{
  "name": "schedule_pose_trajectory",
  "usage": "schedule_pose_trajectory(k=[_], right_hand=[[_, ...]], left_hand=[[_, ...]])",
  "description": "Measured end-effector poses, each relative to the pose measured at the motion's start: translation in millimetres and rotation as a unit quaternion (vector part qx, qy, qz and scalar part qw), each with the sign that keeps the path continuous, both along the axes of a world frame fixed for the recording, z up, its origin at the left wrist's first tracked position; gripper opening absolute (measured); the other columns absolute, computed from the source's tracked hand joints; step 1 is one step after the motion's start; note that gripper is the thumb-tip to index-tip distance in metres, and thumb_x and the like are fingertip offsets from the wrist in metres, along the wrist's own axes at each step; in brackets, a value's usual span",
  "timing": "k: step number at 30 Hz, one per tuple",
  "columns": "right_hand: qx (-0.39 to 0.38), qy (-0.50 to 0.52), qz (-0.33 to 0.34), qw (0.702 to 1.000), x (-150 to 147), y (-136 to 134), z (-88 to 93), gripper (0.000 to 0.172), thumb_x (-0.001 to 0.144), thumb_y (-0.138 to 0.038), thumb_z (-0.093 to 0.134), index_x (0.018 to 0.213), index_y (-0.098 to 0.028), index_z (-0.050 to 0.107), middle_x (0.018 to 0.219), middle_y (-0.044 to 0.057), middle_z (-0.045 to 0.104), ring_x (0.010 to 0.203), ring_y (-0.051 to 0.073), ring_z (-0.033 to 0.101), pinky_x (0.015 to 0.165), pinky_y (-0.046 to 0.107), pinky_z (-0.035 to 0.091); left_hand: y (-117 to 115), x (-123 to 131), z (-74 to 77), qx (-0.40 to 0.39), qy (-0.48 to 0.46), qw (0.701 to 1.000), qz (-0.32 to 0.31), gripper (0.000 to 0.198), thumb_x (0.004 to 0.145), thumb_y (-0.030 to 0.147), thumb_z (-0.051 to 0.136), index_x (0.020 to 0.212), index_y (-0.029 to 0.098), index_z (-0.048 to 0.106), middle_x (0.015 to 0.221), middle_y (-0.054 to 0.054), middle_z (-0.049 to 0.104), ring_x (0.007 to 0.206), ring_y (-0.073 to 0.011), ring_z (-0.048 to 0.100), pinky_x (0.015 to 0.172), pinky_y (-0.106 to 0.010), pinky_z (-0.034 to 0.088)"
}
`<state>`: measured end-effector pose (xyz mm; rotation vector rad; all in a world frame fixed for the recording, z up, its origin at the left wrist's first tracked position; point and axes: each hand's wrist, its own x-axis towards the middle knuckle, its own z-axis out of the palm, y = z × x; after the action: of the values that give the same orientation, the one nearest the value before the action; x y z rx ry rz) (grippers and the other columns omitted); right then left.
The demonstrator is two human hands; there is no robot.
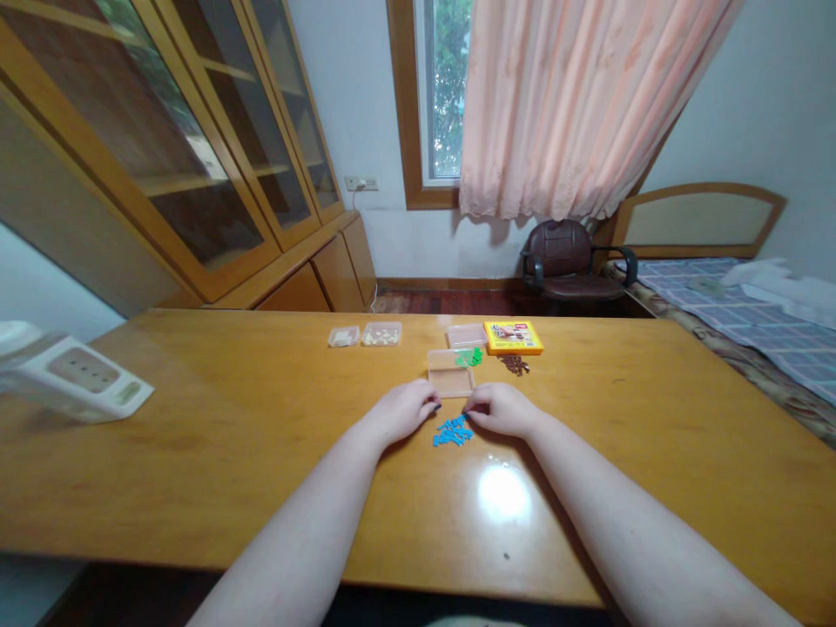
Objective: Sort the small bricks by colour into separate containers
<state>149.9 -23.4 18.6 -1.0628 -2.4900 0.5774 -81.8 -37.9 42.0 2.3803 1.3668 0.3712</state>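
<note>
A loose pile of small blue plastic pieces (452, 432) lies on the table between my hands. At the pile's upper right edge, my right hand (502, 409) has its thumb and fingers pinched together on a blue piece. My left hand (406, 411) rests to the pile's upper left with fingers curled and fingertips together; what they hold, if anything, is too small to see. Just beyond both hands lies a clear plastic box (450, 381). Small green pieces (471, 357) are at its far right corner.
Brown pieces (515, 365) lie below a yellow package (515, 338). A clear lid-like tray (466, 335) sits beside it. Two clear containers (382, 334) with pale pieces stand farther left. A white appliance (84, 374) occupies the table's left end.
</note>
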Motion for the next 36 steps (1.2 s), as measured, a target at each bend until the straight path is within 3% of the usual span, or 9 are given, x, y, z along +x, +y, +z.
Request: schedule_pose_trajectory(k=[5, 13, 18, 25, 29, 32, 36], right_hand=[[0.009, -0.015, 0.006, 1.0, -0.6, 0.3, -1.6, 0.018, 0.078, -0.023, 0.056, 0.082, -0.024, 0.074, 0.08, 0.003, 0.072, 0.073, 0.017, 0.063, 0.068, 0.026, 0.045], [0.052, -0.054, 0.006, 0.997, -4.0, -0.7, -2.0, 0.018, 0.078, -0.021, 0.055, 0.079, -0.022, 0.073, 0.077, 0.004, 0.071, 0.069, 0.017, 0.061, 0.063, 0.026, 0.042], [0.053, -0.018, 0.0, 0.998, -5.0, -1.3, -2.6, 0.016, 0.08, -0.024, 0.056, 0.078, -0.021, 0.072, 0.076, 0.004, 0.07, 0.069, 0.016, 0.061, 0.064, 0.025, 0.041], [0.098, 0.063, -0.162, 0.98, -3.4, 8.9, -13.4, 0.016, 0.081, -0.026, 0.055, 0.078, -0.019, 0.069, 0.067, 0.003, 0.063, 0.062, 0.014, 0.054, 0.06, 0.024, 0.039], [0.083, 0.08, -0.211, 0.971, -3.7, 13.5, -18.3, 0.019, 0.082, -0.026, 0.054, 0.085, -0.018, 0.07, 0.073, 0.005, 0.066, 0.065, 0.015, 0.056, 0.062, 0.026, 0.042], [0.055, 0.082, -0.182, 0.978, -3.6, 11.6, -15.9, 0.022, 0.083, -0.025, 0.052, 0.094, -0.018, 0.07, 0.075, 0.005, 0.067, 0.064, 0.015, 0.057, 0.062, 0.026, 0.043], [-0.002, 0.059, -0.075, 0.995, -2.9, 5.9, -10.8, 0.016, 0.08, -0.026, 0.057, 0.084, -0.019, 0.071, 0.072, 0.003, 0.069, 0.064, 0.014, 0.058, 0.061, 0.024, 0.042]], left_hand=[[7.9, 4.8, -9.7, 0.046, -0.061, 0.994, 0.073, 0.021, 0.086, 0.024, 0.048, 0.095, 0.019, 0.067, 0.098, -0.006, 0.066, 0.092, -0.0188, 0.059, 0.085, -0.031, 0.045], [13.7, -0.4, -19.7, 0.059, -0.072, 0.99, 0.109, 0.023, 0.086, 0.026, 0.049, 0.099, 0.02, 0.068, 0.102, -0.006, 0.067, 0.095, -0.0205, 0.06, 0.086, -0.032, 0.046], [14.9, 3.0, -21.7, 0.069, -0.064, 0.987, 0.128, 0.022, 0.086, 0.029, 0.049, 0.094, 0.019, 0.067, 0.095, -0.006, 0.068, 0.089, -0.02, 0.06, 0.081, -0.031, 0.046], [18.6, 4.9, -25.9, 0.057, -0.049, 0.99, 0.122, 0.025, 0.086, 0.024, 0.048, 0.101, 0.02, 0.068, 0.1, -0.005, 0.068, 0.093, -0.0186, 0.061, 0.084, -0.03, 0.047], [17.5, 5.0, -26.4, 0.072, -0.058, 0.99, 0.111, 0.027, 0.087, 0.022, 0.047, 0.106, 0.021, 0.066, 0.105, -0.005, 0.067, 0.096, -0.0178, 0.06, 0.087, -0.029, 0.046], [14.7, 3.7, -23.6, 0.075, -0.039, 0.992, 0.09, 0.023, 0.087, 0.026, 0.049, 0.101, 0.022, 0.066, 0.103, -0.005, 0.064, 0.093, -0.0174, 0.06, 0.083, -0.029, 0.046], [12.2, -0.5, -19.7, 0.057, 0.009, 0.996, 0.074, 0.015, 0.083, 0.029, 0.056, 0.088, 0.021, 0.068, 0.099, -0.004, 0.059, 0.085, -0.0162, 0.059, 0.077, -0.027, 0.046]])
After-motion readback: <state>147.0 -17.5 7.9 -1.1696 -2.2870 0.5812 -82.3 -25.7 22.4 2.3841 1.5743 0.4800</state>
